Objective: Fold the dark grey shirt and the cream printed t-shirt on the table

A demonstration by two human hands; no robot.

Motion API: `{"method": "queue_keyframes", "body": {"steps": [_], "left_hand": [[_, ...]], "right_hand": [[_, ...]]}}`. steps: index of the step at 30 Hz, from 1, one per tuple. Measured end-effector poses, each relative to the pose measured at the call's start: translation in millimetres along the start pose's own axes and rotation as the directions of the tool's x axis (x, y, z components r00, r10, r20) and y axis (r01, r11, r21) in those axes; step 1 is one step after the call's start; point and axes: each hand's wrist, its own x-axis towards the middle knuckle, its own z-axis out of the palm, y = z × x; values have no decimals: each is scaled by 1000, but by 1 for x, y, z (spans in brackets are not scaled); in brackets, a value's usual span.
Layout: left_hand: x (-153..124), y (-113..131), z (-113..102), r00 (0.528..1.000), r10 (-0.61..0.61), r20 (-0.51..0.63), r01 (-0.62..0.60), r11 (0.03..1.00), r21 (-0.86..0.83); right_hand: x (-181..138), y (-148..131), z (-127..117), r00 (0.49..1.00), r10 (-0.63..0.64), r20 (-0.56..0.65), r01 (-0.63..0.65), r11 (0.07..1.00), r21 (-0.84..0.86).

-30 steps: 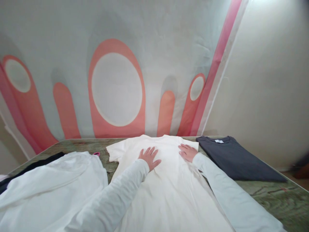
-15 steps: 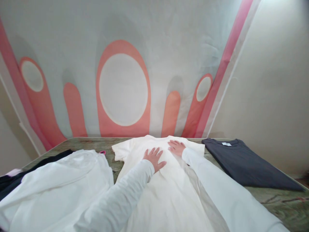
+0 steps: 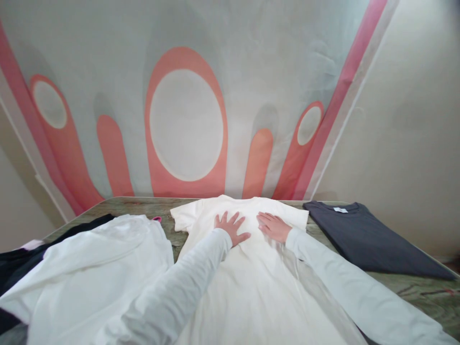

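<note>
A cream-white T-shirt (image 3: pixel 230 287) lies spread on the table, its collar toward the far edge and a short sleeve out to each side. My left hand (image 3: pixel 232 228) rests flat on its upper middle, fingers spread. To the right, my right hand (image 3: pixel 273 226) lies palm down on the chest area, fingers stretched out and pointing left. Some creases run down the shirt below my right hand. Neither hand grips the cloth. My forearms cover parts of the shirt's sides.
Left of the shirt is a pile of white clothing (image 3: pixel 104 268) over dark garments (image 3: pixel 17 263). A folded dark grey T-shirt (image 3: pixel 373 244) lies at the right. The wood-patterned table (image 3: pixel 424 290) ends at a wall with a pink and grey printed backdrop (image 3: pixel 287 57).
My right hand has slid slightly down and to the right over the shirt. My left hand stays at about the same spot. The view has tilted a little.
</note>
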Motion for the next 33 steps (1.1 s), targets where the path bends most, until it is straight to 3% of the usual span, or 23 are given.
{"method": "queue_keyframes", "body": {"steps": [2,6,9,15,19,25,30,33], "left_hand": [[0,1,-1,1000,-2,8,2,1000,0],[0,1,-2,1000,-3,-5,3,1000,7],[3,-2,0,1000,-6,-18,6,1000,17],[9,-2,1,997,-55,-55,58,997,58],[11,-1,-1,997,-65,-39,67,996,64],[19,-4,-3,995,-98,-15,99,994,56],[23,-6,1,995,-101,-29,102,993,54],[23,-8,2,993,-86,-76,90,995,47]], "right_hand": [[-15,8,0,999,-38,-32,38,999,1],[-37,47,-10,977,164,-137,-171,984,-42],[-53,71,-20,948,247,-200,-255,967,-17],[-98,59,-26,885,256,-389,-222,966,130],[-116,43,-22,882,346,-321,-276,930,245],[-117,33,-10,915,305,-263,-142,855,499],[-118,36,-13,937,309,-165,-81,649,757],[-122,42,-17,933,338,-122,-104,580,808]]}}
